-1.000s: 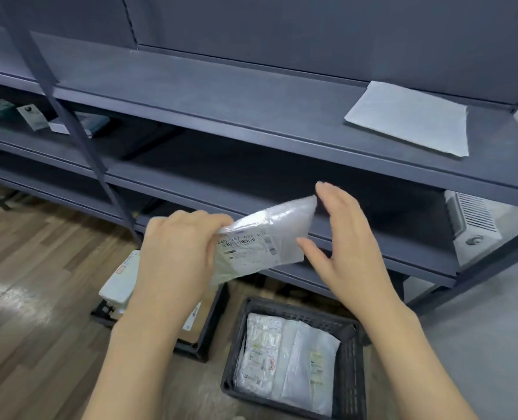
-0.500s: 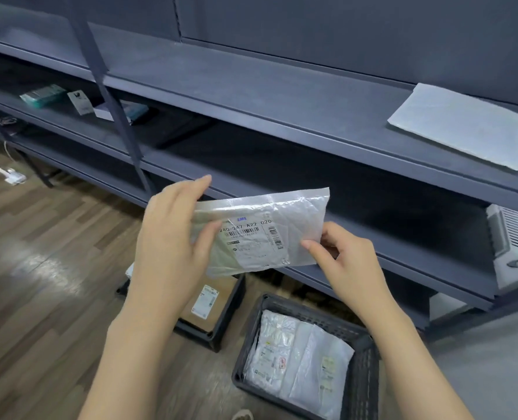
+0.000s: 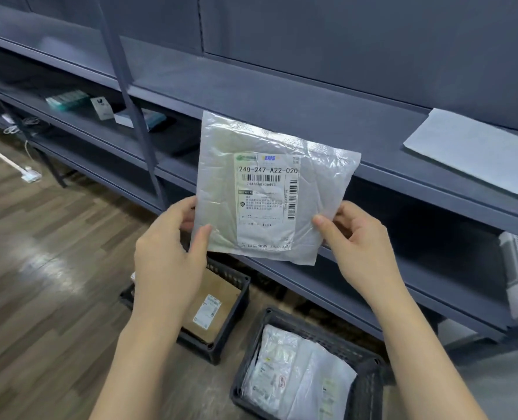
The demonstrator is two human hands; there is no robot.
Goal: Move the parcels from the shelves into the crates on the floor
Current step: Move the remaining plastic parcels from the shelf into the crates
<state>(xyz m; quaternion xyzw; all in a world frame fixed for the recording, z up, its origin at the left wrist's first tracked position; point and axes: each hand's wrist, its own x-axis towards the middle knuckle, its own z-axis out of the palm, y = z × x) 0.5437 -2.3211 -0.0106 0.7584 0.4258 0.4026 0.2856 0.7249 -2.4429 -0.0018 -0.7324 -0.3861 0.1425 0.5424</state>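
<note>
Pinching a clear plastic parcel (image 3: 270, 189) by its 2 lower corners, both hands hold it upright in mid-air in front of the grey shelves (image 3: 282, 95), label facing the camera. The left hand (image 3: 170, 256) has its thumb on the front at the parcel's 7 o'clock corner, the other fingers hidden behind the film. The right hand (image 3: 360, 250) grips the edge at 4 o'clock, thumb in front, fingers curled behind. The label's top line reads 240-247-A22-020; the smaller print below is too blurred to read.

At 6 o'clock from the parcel, 2 black crates sit on the wooden floor. The left crate (image 3: 236, 286), partly covered by the left forearm, holds a brown box. The right crate (image 3: 370, 386), cut off by the bottom edge, holds white bagged parcels. A white sheet (image 3: 476, 153) lies on the shelf at 3 o'clock, clipped by the frame.
</note>
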